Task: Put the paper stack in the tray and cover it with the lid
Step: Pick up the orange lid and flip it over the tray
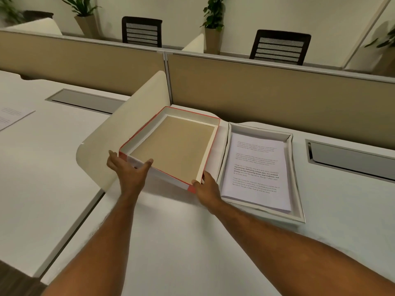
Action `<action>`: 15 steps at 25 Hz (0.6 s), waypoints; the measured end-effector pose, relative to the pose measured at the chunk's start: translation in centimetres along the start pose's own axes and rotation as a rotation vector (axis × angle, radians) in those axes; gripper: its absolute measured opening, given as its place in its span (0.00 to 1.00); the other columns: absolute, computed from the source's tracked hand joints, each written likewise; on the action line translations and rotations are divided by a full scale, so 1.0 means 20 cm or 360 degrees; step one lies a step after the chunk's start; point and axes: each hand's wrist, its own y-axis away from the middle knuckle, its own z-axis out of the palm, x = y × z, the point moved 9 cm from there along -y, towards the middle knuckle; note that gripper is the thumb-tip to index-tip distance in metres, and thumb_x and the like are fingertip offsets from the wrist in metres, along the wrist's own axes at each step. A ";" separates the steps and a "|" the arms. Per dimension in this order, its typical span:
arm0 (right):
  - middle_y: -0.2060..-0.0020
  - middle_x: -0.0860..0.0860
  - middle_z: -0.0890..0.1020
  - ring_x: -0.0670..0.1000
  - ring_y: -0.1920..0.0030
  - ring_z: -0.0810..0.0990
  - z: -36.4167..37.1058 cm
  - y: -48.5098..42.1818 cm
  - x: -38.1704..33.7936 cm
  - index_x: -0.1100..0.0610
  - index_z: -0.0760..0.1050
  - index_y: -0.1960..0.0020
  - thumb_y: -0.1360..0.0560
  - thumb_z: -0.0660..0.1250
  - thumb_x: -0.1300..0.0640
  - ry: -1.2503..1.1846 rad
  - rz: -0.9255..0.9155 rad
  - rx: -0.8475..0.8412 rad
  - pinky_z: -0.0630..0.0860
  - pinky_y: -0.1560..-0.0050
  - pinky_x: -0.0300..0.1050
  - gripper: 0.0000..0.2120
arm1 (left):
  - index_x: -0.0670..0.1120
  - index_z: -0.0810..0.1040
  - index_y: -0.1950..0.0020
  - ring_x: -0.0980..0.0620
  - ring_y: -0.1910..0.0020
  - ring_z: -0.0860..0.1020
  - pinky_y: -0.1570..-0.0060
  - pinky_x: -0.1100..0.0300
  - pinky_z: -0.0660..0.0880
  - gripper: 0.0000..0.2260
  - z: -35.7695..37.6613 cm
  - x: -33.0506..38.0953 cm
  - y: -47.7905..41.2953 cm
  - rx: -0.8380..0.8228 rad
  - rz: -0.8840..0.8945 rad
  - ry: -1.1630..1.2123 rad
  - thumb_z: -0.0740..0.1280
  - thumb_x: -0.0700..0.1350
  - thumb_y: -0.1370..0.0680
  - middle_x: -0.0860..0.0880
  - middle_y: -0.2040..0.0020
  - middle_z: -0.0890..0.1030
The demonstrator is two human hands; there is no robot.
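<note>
The lid [171, 144] is a red-edged shallow box top with white inner walls and a brown cardboard inside, lying open side up on the desk left of the tray. My left hand [130, 169] grips its near left corner, thumb over the rim. My right hand [208, 186] grips its near right corner. The white tray [298, 189] sits to the right, and the printed paper stack [256, 171] lies inside it, text facing up.
A rounded cream side divider [119, 133] stands just left of the lid. A tan partition wall [256, 90] runs behind. Grey cable slots [350, 161] are set into the white desk. A loose sheet [12, 116] lies far left. Chairs and plants stand beyond.
</note>
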 end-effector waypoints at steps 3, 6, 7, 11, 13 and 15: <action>0.35 0.51 0.79 0.53 0.37 0.78 -0.04 0.01 -0.02 0.55 0.71 0.30 0.24 0.64 0.60 -0.0102 -0.0008 -0.0054 0.75 0.35 0.50 0.22 | 0.38 0.61 0.26 0.42 0.35 0.75 0.40 0.50 0.76 0.41 0.04 0.08 0.02 0.0010 -0.0116 0.0357 0.79 0.45 0.32 0.35 0.30 0.69; 0.37 0.53 0.80 0.55 0.37 0.79 -0.07 0.01 -0.04 0.58 0.72 0.33 0.24 0.66 0.56 0.0005 0.0002 -0.0170 0.76 0.38 0.51 0.20 | 0.41 0.65 0.30 0.38 0.40 0.78 0.43 0.44 0.79 0.32 0.11 0.17 0.08 -0.0057 -0.0176 0.0559 0.76 0.46 0.28 0.36 0.36 0.76; 0.38 0.53 0.80 0.55 0.38 0.78 -0.10 0.02 -0.05 0.59 0.72 0.33 0.24 0.68 0.52 0.0127 -0.0005 -0.0186 0.76 0.42 0.48 0.21 | 0.44 0.62 0.29 0.40 0.41 0.79 0.44 0.44 0.80 0.32 0.12 0.21 0.10 -0.0079 -0.0177 0.0598 0.75 0.46 0.27 0.37 0.35 0.75; 0.33 0.54 0.76 0.57 0.33 0.75 -0.24 0.07 -0.37 0.57 0.65 0.30 0.29 0.68 0.36 0.0285 -0.0261 -0.0089 0.71 0.47 0.44 0.36 | 0.47 0.61 0.29 0.45 0.44 0.81 0.47 0.53 0.80 0.32 0.16 0.45 0.19 -0.0138 0.0133 0.0459 0.75 0.47 0.27 0.40 0.34 0.76; 0.28 0.56 0.71 0.58 0.29 0.71 -0.26 0.11 -0.63 0.57 0.61 0.27 0.30 0.66 0.32 0.0273 -0.0456 -0.0071 0.72 0.42 0.48 0.42 | 0.46 0.60 0.28 0.45 0.39 0.78 0.46 0.61 0.78 0.34 0.18 0.57 0.28 -0.0179 0.0327 0.0376 0.75 0.46 0.27 0.43 0.32 0.74; 0.27 0.58 0.68 0.60 0.29 0.70 -0.26 0.14 -0.87 0.55 0.55 0.24 0.32 0.67 0.32 0.0160 -0.0565 -0.0060 0.73 0.40 0.51 0.46 | 0.45 0.60 0.27 0.45 0.38 0.78 0.42 0.57 0.78 0.36 0.22 0.67 0.36 -0.0233 0.0464 0.0322 0.76 0.46 0.28 0.44 0.32 0.75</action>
